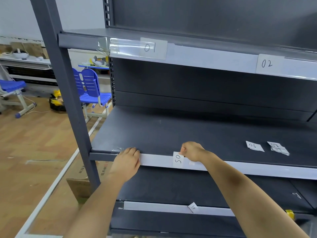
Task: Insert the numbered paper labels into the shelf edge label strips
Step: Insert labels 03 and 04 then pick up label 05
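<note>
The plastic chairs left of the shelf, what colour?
Blue plastic chairs on white frames; head view.

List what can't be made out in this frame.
- Head view: left hand covers the left end of the middle strip; its fingertips are hidden.
- Label stack on the shelf: numbers overlap, too small to read.
- Top strip: cut by the right edge beyond label 02.
- Label 05, pinched by the right hand: whether it is seated is unclear.
</note>
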The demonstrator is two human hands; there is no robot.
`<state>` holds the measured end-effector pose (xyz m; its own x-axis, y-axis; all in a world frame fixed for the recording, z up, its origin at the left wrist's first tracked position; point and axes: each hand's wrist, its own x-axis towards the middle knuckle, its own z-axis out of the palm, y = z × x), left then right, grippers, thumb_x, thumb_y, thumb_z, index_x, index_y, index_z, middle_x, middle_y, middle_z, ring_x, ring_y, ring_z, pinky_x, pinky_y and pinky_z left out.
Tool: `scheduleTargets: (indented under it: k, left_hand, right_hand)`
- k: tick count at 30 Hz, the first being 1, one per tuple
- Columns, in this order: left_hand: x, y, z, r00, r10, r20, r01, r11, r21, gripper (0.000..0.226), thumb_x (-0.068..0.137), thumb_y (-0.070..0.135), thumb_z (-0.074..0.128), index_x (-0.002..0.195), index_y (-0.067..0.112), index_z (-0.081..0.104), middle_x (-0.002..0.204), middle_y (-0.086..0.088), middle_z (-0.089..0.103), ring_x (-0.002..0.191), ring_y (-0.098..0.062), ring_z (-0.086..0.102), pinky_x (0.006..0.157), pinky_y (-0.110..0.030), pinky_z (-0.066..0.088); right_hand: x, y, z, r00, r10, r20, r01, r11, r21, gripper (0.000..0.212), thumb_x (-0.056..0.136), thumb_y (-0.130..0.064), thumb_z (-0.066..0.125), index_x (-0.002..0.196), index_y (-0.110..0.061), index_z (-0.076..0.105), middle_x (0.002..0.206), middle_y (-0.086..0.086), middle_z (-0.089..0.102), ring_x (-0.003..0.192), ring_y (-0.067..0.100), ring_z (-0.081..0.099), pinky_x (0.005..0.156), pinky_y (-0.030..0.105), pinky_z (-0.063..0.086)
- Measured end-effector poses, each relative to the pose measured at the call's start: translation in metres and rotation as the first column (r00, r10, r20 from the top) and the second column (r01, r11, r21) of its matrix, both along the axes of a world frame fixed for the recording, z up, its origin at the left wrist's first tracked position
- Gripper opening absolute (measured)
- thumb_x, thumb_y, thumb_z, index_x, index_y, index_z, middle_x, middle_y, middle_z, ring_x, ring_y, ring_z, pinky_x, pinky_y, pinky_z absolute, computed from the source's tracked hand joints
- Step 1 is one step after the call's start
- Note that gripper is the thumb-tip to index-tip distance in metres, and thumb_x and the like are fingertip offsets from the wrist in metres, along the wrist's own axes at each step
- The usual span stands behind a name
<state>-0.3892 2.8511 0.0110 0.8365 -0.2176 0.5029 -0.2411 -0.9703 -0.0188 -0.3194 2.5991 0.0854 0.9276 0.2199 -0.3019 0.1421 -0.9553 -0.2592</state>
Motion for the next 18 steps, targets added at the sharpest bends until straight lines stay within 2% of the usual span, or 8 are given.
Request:
scheduleTargets:
  k: [4, 8, 12, 15, 18]
  left_hand:
    - [0.0015, -0.0006, -0.0033, 1.0, -0.006, -0.018, 0.006, 1.0, -0.009, 0.03, 0.048, 0.01, 0.086, 0.072, 0.008, 0.069, 0.075, -0.005, 0.068, 0.066, -0.024, 0.067, 0.053, -0.028, 0.056]
    - [-0.001, -0.003, -0.0042, 1.0, -0.014, -0.022, 0.014, 1.0, -0.012, 0.031, 0.046, 0.012, 0.087, 0.071, 0.008, 0.069, 0.072, -0.003, 0.068, 0.063, -0.021, 0.067, 0.046, -0.023, 0.052]
    - [-0.0035, -0.0051, -0.0051, 1.0, 0.001, -0.017, -0.001, 1.0, -0.012, 0.033, 0.045, 0.012, 0.087, 0.073, 0.008, 0.07, 0.073, -0.003, 0.069, 0.063, -0.02, 0.067, 0.046, -0.022, 0.052]
    - [-0.0034, -0.0063, -0.0062, 1.0, 0.01, -0.022, -0.011, 0.999, -0.031, 0.031, 0.048, 0.01, 0.087, 0.074, 0.007, 0.07, 0.074, -0.004, 0.069, 0.064, -0.021, 0.067, 0.047, -0.023, 0.052]
    - [-0.0037, -0.0066, -0.0073, 1.0, 0.016, -0.021, -0.017, 0.999, -0.045, 0.031, 0.049, 0.009, 0.086, 0.075, 0.007, 0.07, 0.074, -0.005, 0.069, 0.064, -0.022, 0.067, 0.048, -0.024, 0.053]
  right_hand:
    - [-0.0018, 0.0011, 0.0012, 1.0, 0.011, 0.01, -0.011, 0.999, -0.033, 0.025, 0.097, -0.025, 0.045, 0.076, -0.012, 0.042, 0.086, 0.005, 0.044, 0.079, 0.02, 0.038, 0.07, 0.028, 0.035]
    - [-0.0028, 0.0016, 0.0011, 1.0, 0.002, 0.004, -0.002, 0.999, -0.049, 0.03, 0.097, -0.026, 0.044, 0.071, -0.013, 0.039, 0.081, 0.005, 0.041, 0.076, 0.021, 0.034, 0.068, 0.028, 0.033]
    - [-0.0062, 0.0034, 0.0041, 1.0, 0.021, 0.016, -0.02, 0.997, -0.068, 0.041, 0.097, -0.023, 0.041, 0.06, -0.017, 0.026, 0.067, 0.002, 0.032, 0.072, 0.022, 0.028, 0.06, 0.028, 0.028]
    - [-0.0082, 0.0046, 0.006, 1.0, 0.025, 0.012, -0.024, 0.998, -0.063, 0.038, 0.096, -0.019, 0.039, 0.06, -0.016, 0.025, 0.075, 0.007, 0.041, 0.076, 0.024, 0.035, 0.057, 0.028, 0.027]
    - [-0.0088, 0.0045, 0.0061, 0.999, 0.028, 0.02, -0.027, 0.998, -0.058, 0.035, 0.096, -0.017, 0.038, 0.063, -0.015, 0.029, 0.087, 0.015, 0.053, 0.082, 0.028, 0.048, 0.064, 0.03, 0.031]
